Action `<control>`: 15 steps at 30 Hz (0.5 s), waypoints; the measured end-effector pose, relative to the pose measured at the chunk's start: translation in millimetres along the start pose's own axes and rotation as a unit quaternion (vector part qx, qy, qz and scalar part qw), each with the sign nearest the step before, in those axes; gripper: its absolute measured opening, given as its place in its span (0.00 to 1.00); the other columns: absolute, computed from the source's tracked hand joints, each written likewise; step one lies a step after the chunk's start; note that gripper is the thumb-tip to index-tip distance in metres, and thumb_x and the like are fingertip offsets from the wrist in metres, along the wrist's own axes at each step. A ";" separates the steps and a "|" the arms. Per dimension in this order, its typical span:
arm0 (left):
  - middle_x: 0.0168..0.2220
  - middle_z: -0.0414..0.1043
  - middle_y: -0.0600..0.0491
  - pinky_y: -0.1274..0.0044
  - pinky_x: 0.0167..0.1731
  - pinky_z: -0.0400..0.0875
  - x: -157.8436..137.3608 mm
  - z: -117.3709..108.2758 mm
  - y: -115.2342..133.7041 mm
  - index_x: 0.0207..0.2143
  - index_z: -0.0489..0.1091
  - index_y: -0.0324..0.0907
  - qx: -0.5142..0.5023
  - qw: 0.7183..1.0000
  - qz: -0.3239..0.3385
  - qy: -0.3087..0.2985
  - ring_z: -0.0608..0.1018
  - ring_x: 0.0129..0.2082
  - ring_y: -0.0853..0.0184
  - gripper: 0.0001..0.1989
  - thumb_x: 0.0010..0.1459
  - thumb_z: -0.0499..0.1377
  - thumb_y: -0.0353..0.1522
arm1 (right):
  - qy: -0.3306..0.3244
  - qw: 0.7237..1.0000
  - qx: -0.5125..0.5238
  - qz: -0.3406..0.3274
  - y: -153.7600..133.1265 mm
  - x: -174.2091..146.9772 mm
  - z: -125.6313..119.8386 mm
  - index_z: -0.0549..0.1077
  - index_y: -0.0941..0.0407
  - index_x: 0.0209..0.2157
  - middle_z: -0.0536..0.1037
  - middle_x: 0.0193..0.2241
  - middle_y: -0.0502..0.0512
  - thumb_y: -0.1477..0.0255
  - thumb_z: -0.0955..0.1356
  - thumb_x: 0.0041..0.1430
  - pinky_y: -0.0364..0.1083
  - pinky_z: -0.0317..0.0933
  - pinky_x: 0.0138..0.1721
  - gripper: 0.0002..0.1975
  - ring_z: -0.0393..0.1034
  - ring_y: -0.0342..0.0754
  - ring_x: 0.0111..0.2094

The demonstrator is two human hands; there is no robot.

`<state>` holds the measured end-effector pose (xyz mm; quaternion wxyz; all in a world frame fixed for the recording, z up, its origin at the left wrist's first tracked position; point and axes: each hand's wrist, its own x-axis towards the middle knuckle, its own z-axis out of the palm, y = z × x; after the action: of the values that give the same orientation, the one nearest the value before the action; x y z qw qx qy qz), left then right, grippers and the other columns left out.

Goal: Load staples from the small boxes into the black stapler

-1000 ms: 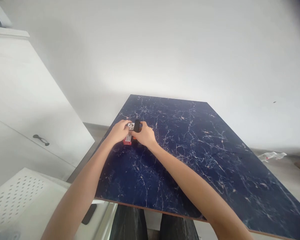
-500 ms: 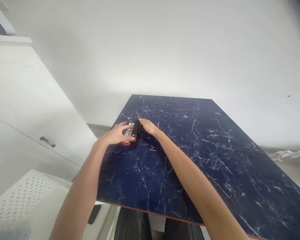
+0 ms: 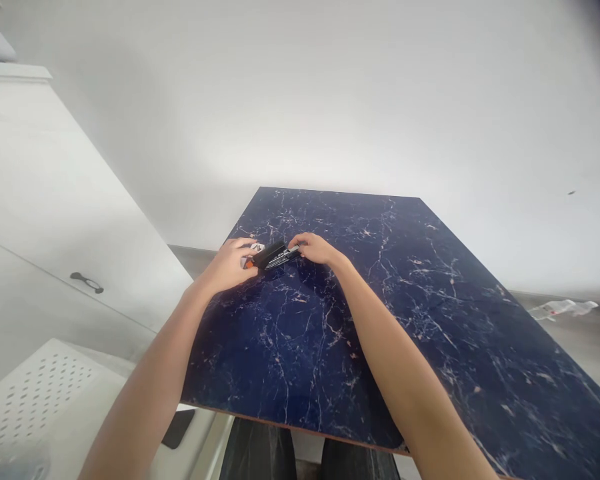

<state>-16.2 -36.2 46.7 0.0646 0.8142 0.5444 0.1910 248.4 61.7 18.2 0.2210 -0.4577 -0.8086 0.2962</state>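
A black stapler with an orange part and a silver metal rail lies at a slant over the dark blue marbled table. My left hand is closed around its orange end, thumb on the near side and fingers on the far side. At the other end, my right hand pinches the tip of the metal part. A small white printed box shows beside the left fingertips, partly covered by them.
A white cabinet with a dark handle stands on the left. A white perforated panel and a dark flat phone-like object are low on the left. Clear plastic packaging lies beyond the table's right edge. A wall rises behind.
The stapler has turned from pointing away to slanting rightward, and its metal rail now shows. My right hand has shifted right and pinches its end. The red box has become hidden.
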 end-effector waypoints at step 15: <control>0.64 0.66 0.44 0.61 0.55 0.70 -8.6 -13.6 -19.8 0.61 0.69 0.47 -0.066 0.994 -0.074 -0.055 0.72 0.60 0.48 0.32 0.59 0.61 0.52 | 0.075 0.994 -0.046 0.057 -3.6 -9.6 -25.3 0.73 0.57 0.54 0.81 0.51 0.61 0.77 0.61 0.66 0.46 0.66 0.51 0.18 0.77 0.48 0.47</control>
<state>-41.3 -37.6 51.0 0.1623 0.7750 0.5848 0.1763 266.8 59.0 38.2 0.2430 -0.5337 -0.7749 0.2358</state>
